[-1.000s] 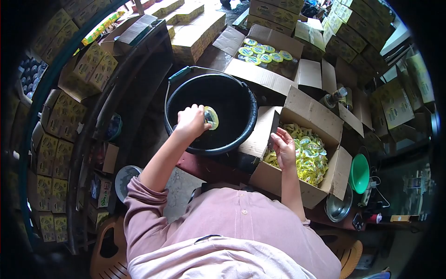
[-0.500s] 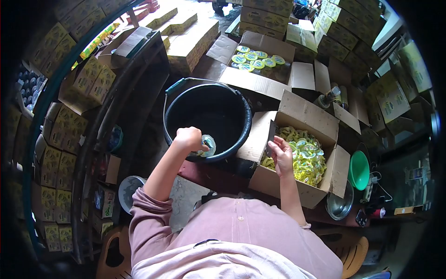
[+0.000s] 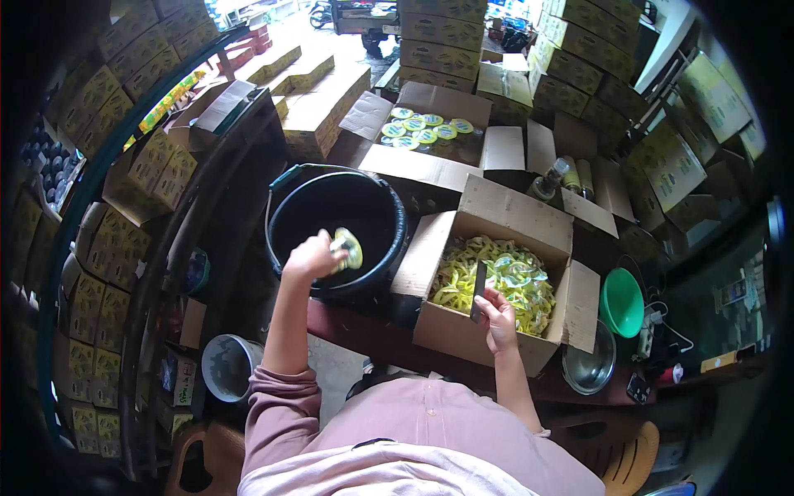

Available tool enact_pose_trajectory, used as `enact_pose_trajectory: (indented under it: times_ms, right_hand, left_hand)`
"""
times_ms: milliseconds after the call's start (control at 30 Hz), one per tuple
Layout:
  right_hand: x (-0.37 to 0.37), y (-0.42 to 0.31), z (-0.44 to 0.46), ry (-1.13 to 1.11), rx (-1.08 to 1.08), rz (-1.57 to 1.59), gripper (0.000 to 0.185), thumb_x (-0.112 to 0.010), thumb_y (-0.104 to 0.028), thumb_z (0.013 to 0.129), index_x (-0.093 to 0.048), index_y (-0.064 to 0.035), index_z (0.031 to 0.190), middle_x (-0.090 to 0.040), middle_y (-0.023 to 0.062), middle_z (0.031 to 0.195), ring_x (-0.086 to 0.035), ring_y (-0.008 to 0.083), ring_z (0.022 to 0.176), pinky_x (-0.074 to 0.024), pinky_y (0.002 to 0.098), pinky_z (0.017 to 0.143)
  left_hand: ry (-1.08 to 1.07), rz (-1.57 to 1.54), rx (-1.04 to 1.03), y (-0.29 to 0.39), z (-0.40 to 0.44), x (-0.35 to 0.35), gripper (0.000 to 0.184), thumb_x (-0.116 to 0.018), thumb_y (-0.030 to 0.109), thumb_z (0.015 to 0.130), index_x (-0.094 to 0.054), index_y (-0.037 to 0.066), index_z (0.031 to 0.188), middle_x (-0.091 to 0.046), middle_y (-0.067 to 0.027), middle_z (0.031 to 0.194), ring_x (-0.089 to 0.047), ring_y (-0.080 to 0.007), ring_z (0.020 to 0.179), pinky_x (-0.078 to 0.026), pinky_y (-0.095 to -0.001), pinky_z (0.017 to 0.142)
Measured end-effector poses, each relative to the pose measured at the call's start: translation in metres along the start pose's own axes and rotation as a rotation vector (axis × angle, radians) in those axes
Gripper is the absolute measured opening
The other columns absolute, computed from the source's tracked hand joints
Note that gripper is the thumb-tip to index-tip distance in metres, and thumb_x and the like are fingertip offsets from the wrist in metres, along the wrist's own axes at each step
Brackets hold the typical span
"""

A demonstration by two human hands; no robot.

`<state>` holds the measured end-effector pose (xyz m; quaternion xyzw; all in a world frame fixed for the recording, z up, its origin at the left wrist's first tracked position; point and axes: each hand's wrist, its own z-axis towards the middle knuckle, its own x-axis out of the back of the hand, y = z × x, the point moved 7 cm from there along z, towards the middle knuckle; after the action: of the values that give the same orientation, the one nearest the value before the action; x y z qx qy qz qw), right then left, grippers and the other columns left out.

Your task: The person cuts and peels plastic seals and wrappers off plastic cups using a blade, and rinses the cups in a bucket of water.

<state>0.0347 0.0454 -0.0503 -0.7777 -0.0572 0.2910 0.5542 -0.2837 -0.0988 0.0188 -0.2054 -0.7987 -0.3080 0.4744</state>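
Note:
My left hand (image 3: 313, 255) is closed round a small clear cup with a yellow-green rimmed lid (image 3: 347, 248), held over the near part of a black bucket (image 3: 399, 240). To the right, my right hand (image 3: 495, 314) pinches a thin dark flat strip, perhaps a blade (image 3: 479, 289), upright at the near side of an open cardboard box (image 3: 513, 207). Yellow-green strips and clear plastic pieces (image 3: 504, 277) fill that box. Whether the bucket's dark inside holds anything is hard to tell.
Behind stands an open carton (image 3: 447, 101) with several lidded cups (image 3: 426, 128). A glass jar (image 3: 546, 182) is near it. A green bowl (image 3: 621, 302) and metal bowl (image 3: 589, 364) sit at the right. A grey bucket (image 3: 231, 368) is low left. Stacked cartons surround the table.
The view has shifted, so the bucket and boxes appear lower and further left. My left hand still holds the cup, its lid turned differently. The strip in my right hand now shows more clearly, upright.

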Motion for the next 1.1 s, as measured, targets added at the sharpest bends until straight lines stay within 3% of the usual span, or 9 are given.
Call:
enact_pose_trajectory:
  times_ms: [67,200,333,467,567,633,800,933,1100]
  right_hand:
    - [0.013,-0.004,-0.007,0.018,-0.003,0.015,0.017,-0.062,-0.004,0.078,-0.06,-0.0063,0.095,-0.062,-0.002,0.083,-0.055,0.0027,0.07,-0.043,0.0165,0.061]
    - [0.042,-0.004,-0.017,0.035,0.005,0.025,0.018,-0.062,-0.002,0.077,-0.059,-0.0054,0.095,-0.062,-0.0003,0.084,-0.056,0.005,0.072,-0.0445,0.0178,0.064]
    - [0.06,-0.018,-0.018,0.062,0.105,-0.002,0.017,-0.062,-0.001,0.077,-0.059,-0.004,0.094,-0.062,0.0015,0.083,-0.057,0.0068,0.072,-0.0454,0.0194,0.066]
    - [0.06,-0.058,-0.009,0.057,0.262,-0.209,0.018,-0.063,0.001,0.077,-0.059,-0.0025,0.093,-0.062,0.0018,0.082,-0.057,0.0065,0.071,-0.0456,0.0195,0.064]
    - [0.052,-0.1,-0.009,0.067,0.457,-0.29,0.01,-0.065,0.0,0.075,-0.063,-0.0015,0.085,-0.063,0.0018,0.074,-0.057,0.0054,0.064,-0.0448,0.0193,0.061]
    - [0.042,-0.136,-0.017,0.071,0.709,-0.574,0.012,-0.066,0.001,0.073,-0.064,-0.0035,0.084,-0.062,0.0033,0.07,-0.057,0.0078,0.063,-0.0439,0.0203,0.059]
    - [0.015,-0.195,-0.044,0.068,1.288,-1.068,0.019,-0.065,0.003,0.068,-0.065,-0.0079,0.084,-0.06,0.0041,0.078,-0.058,0.0178,0.07,-0.0471,0.0283,0.062]
    - [0.004,-0.205,-0.05,-0.043,1.438,-1.371,0.023,-0.064,-0.001,0.063,-0.065,-0.0086,0.085,-0.06,0.0035,0.089,-0.058,0.0192,0.083,-0.0465,0.0316,0.072]
    - [-0.001,-0.205,-0.045,-0.064,1.469,-1.449,0.025,-0.062,-0.002,0.065,-0.065,-0.0089,0.089,-0.059,0.0022,0.091,-0.058,0.0181,0.09,-0.0464,0.0323,0.079]
  left_hand:
    - [0.281,-0.193,-0.086,0.013,-0.006,0.015,0.052,-0.055,0.042,0.08,-0.047,-0.001,0.109,-0.058,-0.0223,0.102,-0.056,-0.0339,0.097,-0.045,-0.0395,0.082]
    - [0.413,-0.581,-0.29,0.047,-0.015,0.013,0.039,-0.047,0.031,0.088,-0.046,-0.002,0.109,-0.057,-0.0247,0.099,-0.057,-0.0348,0.094,-0.045,-0.0372,0.08]
    - [0.166,-1.025,-0.464,0.112,-0.049,-0.011,0.039,-0.039,0.031,0.091,-0.045,-0.002,0.112,-0.055,-0.0156,0.104,-0.053,-0.0189,0.096,-0.044,-0.0315,0.081]
    - [-0.02,-1.236,-0.651,0.17,-0.055,-0.057,0.044,-0.045,0.032,0.086,-0.041,0.0,0.117,-0.053,-0.0121,0.106,-0.05,-0.0164,0.098,-0.042,-0.0319,0.082]
    - [-0.006,-1.086,-0.781,0.208,-0.073,-0.063,0.056,-0.067,0.019,0.074,-0.036,0.001,0.117,-0.054,-0.0117,0.104,-0.053,-0.0153,0.094,-0.045,-0.0271,0.079]
    - [0.047,-0.964,-0.808,0.223,-0.08,-0.065,0.061,-0.076,0.017,0.065,-0.039,0.002,0.111,-0.055,-0.0122,0.101,-0.054,-0.0174,0.092,-0.044,-0.0289,0.08]
    - [0.2,-0.74,-0.92,0.247,-0.094,-0.053,0.056,-0.075,0.018,0.067,-0.042,0.001,0.109,-0.054,-0.0145,0.097,-0.053,-0.024,0.093,-0.042,-0.0328,0.083]
    - [0.222,-0.694,-0.945,0.252,-0.095,-0.05,0.058,-0.071,0.015,0.069,-0.039,-0.001,0.115,-0.054,-0.0163,0.099,-0.054,-0.028,0.091,-0.043,-0.0337,0.083]
    - [0.284,-0.682,-0.975,0.257,-0.105,-0.041,0.06,-0.068,0.014,0.069,-0.036,-0.001,0.118,-0.052,-0.0182,0.103,-0.053,-0.0311,0.098,-0.042,-0.035,0.085]
